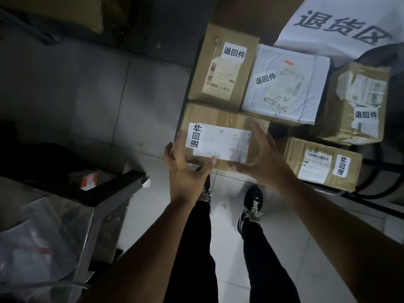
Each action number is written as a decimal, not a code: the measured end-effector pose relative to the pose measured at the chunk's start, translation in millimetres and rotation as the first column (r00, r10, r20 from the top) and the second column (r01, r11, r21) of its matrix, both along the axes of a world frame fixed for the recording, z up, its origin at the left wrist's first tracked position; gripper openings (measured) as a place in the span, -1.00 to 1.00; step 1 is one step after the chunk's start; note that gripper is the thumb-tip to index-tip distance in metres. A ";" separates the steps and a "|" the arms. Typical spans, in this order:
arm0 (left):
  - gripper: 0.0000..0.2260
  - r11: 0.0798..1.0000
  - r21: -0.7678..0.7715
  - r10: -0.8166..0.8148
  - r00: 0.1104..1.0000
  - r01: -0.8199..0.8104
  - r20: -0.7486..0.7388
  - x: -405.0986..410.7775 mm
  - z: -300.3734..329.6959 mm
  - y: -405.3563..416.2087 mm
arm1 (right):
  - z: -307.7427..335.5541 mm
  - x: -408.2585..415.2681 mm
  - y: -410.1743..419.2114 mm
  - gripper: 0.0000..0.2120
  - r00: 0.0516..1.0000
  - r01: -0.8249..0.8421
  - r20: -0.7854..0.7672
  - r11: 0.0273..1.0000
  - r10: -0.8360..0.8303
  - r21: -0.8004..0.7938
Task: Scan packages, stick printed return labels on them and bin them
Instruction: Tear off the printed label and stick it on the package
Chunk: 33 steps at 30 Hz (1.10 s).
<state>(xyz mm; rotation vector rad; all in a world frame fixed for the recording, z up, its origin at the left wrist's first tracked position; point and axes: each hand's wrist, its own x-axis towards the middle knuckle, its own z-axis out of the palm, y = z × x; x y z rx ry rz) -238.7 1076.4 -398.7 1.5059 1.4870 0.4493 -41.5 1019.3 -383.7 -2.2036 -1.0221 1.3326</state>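
Note:
A brown cardboard box [220,117] with a shipping label and a white return sticker [195,136] lies at the near left of a pile of packages. My left hand [185,171] is at its near left corner, fingers spread along the left side and thumb touching the label's lower edge. My right hand [260,158] lies against the box's right part with straight fingers. Neither hand curls round the box.
Further stickered packages lie around it: a tall box [220,62], a white mailer bag [284,84], a taped box [358,103] and a flat box [321,162]. A white sign [341,25] stands behind. A table [105,193] with clear bags [43,232] is at left.

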 end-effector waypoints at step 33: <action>-0.54 -0.119 0.263 -0.797 0.066 0.957 -0.601 106.8 400.7 -370.2 | 399.7 -93.6 -487.6 -0.36 0.479 0.744 0.657 0.666 -0.582 0.047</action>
